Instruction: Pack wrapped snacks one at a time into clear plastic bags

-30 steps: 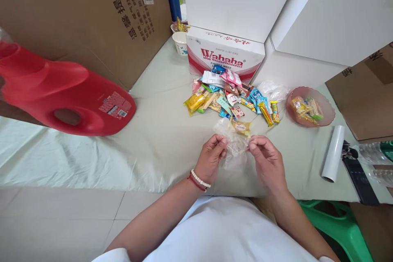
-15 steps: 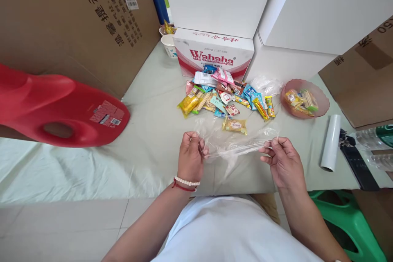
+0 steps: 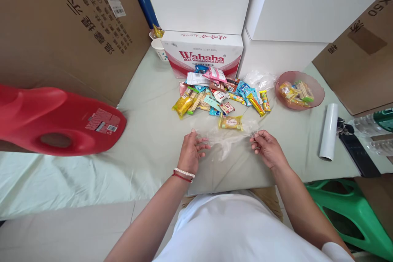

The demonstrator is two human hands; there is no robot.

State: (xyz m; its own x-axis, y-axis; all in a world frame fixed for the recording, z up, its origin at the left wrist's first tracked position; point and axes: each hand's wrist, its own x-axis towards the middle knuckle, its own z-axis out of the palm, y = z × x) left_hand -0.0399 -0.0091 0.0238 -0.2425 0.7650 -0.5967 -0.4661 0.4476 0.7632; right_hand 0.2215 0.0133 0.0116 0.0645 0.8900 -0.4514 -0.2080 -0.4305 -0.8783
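Note:
A thin clear plastic bag [image 3: 225,141] is stretched between my two hands just above the pale green cloth. My left hand [image 3: 190,152], with a bead bracelet at the wrist, pinches the bag's left edge. My right hand [image 3: 266,146] pinches its right edge. Just beyond the bag lies a yellow snack packet [image 3: 231,122], at the near edge of a pile of several wrapped snacks [image 3: 215,92].
A white and red Wahaha box [image 3: 202,51] stands behind the pile. A pink bowl [image 3: 317,90] of snacks sits at the right, with a white roll [image 3: 328,132] nearer. A red jug [image 3: 55,120] lies at the left beside a large cardboard box [image 3: 61,28]. A green stool [image 3: 346,213] stands lower right.
My hands first pulled apart, stretching the bag wide, then moved forward and down towards the cloth and closer together. The camera view tilted down a little.

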